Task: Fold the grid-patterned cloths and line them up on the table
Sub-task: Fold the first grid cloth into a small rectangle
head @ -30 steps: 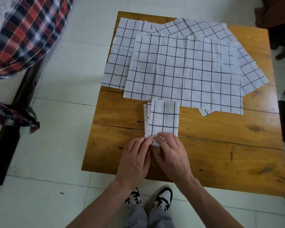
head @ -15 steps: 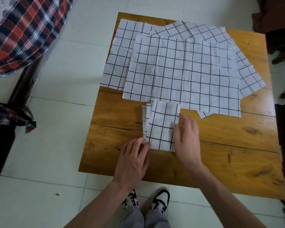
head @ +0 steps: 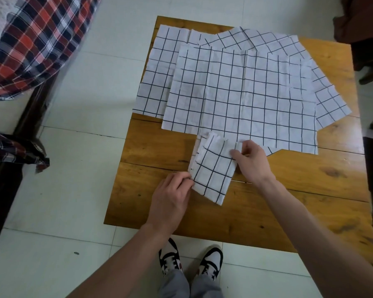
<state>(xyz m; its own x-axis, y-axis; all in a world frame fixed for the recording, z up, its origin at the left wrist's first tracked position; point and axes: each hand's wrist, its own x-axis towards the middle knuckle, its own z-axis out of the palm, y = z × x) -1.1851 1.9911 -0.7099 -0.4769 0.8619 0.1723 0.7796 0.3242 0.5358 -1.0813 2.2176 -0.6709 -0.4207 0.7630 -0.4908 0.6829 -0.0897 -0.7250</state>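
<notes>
A person stands at a wooden tabletop (head: 289,211), both hands on a folded cloth (head: 212,173) (white with a dark grid) that lies tilted near the front half of the surface. The left hand (head: 170,198) pinches the cloth's lower left edge, fingers curled around the layered border. The right hand (head: 253,163) grips the upper right corner, thumb and fingers closed on the fabric, which lifts slightly there. The folded layers show as staggered edges along the cloth's left and top sides. Just beyond it, several unfolded cloths (head: 239,93) of the same pattern lie spread flat and overlapping across the far half of the tabletop, the top one a large rectangle whose near edge touches or slightly underlies the folded piece; others fan out beneath it to the left and right. Below the tabletop's front edge, the person's sneakers (head: 191,260) in black, white and red stand on a pale tiled floor (head: 73,168). At the left, a red-and-navy plaid fabric (head: 37,37) drapes over dark furniture, and a second bunched plaid piece (head: 15,150) hangs lower down.
</notes>
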